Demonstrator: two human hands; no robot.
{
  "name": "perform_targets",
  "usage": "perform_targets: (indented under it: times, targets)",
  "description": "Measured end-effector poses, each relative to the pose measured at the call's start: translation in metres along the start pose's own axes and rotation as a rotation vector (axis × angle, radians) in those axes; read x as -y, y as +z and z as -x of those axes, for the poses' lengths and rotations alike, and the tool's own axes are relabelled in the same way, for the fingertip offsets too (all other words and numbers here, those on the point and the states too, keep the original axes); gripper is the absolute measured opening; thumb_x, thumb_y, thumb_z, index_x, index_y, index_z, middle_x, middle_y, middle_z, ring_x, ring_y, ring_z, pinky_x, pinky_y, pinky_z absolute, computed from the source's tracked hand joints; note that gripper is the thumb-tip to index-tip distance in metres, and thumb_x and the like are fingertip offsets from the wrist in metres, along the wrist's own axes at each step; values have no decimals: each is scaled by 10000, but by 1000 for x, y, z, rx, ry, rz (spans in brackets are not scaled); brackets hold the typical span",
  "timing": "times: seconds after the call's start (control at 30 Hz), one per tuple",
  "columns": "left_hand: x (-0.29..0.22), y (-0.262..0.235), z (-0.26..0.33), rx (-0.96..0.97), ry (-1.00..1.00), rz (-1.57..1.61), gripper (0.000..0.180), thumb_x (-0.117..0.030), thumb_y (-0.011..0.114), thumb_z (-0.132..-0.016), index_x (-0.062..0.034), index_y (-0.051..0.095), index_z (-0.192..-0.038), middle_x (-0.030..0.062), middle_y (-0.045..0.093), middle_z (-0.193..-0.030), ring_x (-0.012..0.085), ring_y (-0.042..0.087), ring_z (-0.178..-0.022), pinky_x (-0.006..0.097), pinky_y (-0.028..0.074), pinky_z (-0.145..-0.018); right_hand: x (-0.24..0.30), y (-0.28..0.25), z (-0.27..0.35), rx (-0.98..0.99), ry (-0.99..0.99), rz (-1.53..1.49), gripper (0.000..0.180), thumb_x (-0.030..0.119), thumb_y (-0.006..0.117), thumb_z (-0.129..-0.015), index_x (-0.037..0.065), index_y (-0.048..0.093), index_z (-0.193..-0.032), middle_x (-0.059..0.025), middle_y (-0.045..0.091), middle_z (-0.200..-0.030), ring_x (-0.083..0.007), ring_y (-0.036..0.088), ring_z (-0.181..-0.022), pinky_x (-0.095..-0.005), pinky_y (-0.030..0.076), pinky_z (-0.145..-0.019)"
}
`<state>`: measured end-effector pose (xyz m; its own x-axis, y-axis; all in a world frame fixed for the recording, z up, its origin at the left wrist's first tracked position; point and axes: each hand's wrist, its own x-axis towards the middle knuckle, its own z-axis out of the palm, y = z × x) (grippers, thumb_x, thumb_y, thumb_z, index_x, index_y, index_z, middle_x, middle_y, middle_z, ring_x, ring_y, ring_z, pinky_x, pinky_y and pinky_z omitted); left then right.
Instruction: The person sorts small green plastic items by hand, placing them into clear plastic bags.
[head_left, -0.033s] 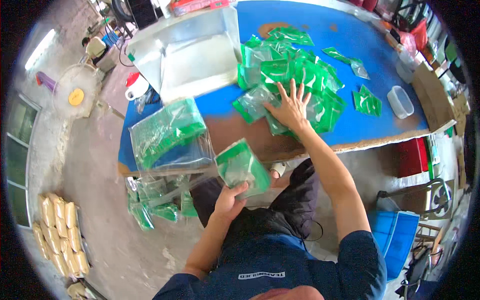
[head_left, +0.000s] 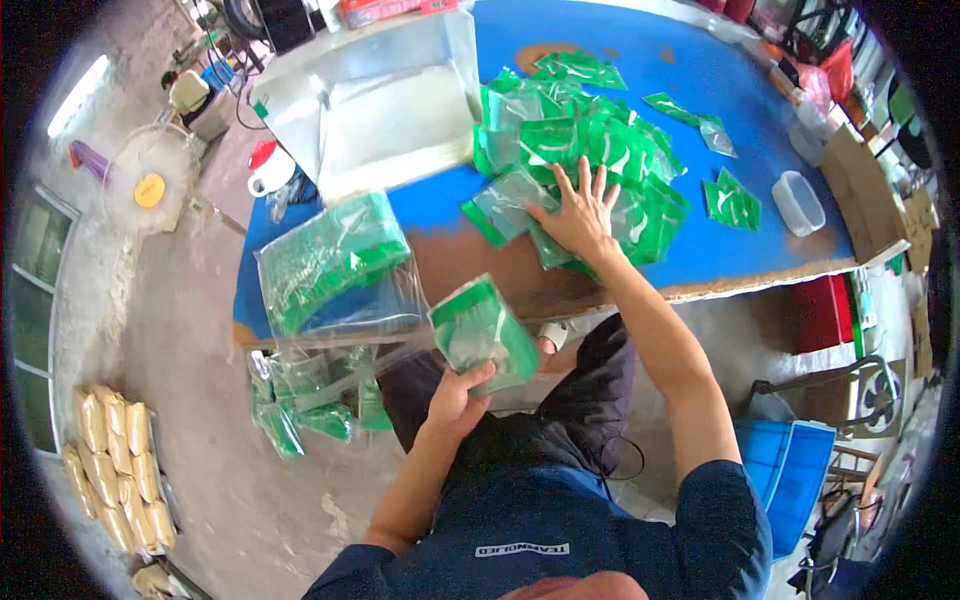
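My left hand (head_left: 462, 396) grips a stack of green-and-clear plastic bags (head_left: 486, 330) by its lower edge, just off the table's front edge, with the thumb on top. Fingers spread, my right hand (head_left: 582, 215) lies on a loose heap of similar green-and-clear bags (head_left: 640, 205) on the blue table. The fingers press on the heap's near left part, where one clear-faced bag (head_left: 508, 200) sticks out to the left. A large clear bag packed with green-edged bags (head_left: 335, 262) rests on the table left of my left hand.
A shiny metal tray (head_left: 400, 120) stands at the back left of the blue table (head_left: 740, 60). To the right are a few stray bags (head_left: 732, 200), a clear plastic tub (head_left: 799, 204) and a cardboard piece (head_left: 858, 195). More green bags (head_left: 300, 405) hang below the left front edge.
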<state>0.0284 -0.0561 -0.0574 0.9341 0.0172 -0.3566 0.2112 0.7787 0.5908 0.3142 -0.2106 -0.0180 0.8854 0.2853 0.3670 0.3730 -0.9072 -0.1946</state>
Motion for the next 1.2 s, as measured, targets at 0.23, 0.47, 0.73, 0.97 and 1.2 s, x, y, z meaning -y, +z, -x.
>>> perform_targets:
  times: [0.23, 0.47, 0.73, 0.97, 1.2]
  targets:
    - [15, 15, 8, -134, 33, 46, 377, -137, 636, -902, -17, 524, -1242, 108, 630, -1065, 261, 622, -855, 393, 522, -607, 21, -16, 6, 48, -515, -49, 702, 562, 508, -924, -28, 546, -1301, -260, 457, -1399, -449, 251, -1417, -600, 156, -1166]
    - [20, -5, 11, -60, 97, 264, 386, -178, 632, -926, -12, 511, -1253, 118, 614, -1145, 267, 618, -940, 435, 527, -755, 56, -41, 86, 85, -729, -275, 407, 221, 619, -872, 6, 595, -1216, -255, 533, -1144, -473, 398, -1283, -597, 313, -1092]
    - [18, 6, 2, -164, 143, 265, 450, -158, 654, -931, -6, 475, -1315, 142, 594, -1265, 327, 593, -1154, 472, 514, -967, 35, -59, 125, 49, -657, -488, 424, 76, 646, -791, 24, 610, -1210, -156, 564, -1239, -372, 542, -1117, -445, 457, -949]
    - [24, -19, 15, -30, 58, 273, 425, -180, 654, -924, -78, 503, -1308, 116, 625, -1199, 282, 629, -1062, 408, 541, -724, -2, -85, 146, 100, -665, -107, 551, 228, 747, -793, 65, 591, -1296, -174, 499, -1404, -387, 423, -1346, -501, 414, -1018]
    - [13, 10, 17, -54, 105, 64, 449, -276, 675, -920, -90, 512, -1294, 67, 641, -1168, 219, 660, -941, 319, 521, -626, 23, -75, 127, -173, -61, -671, 288, 13, 592, -901, 25, 638, -1185, -179, 704, -1029, -318, 700, -925, -377, 544, -773]
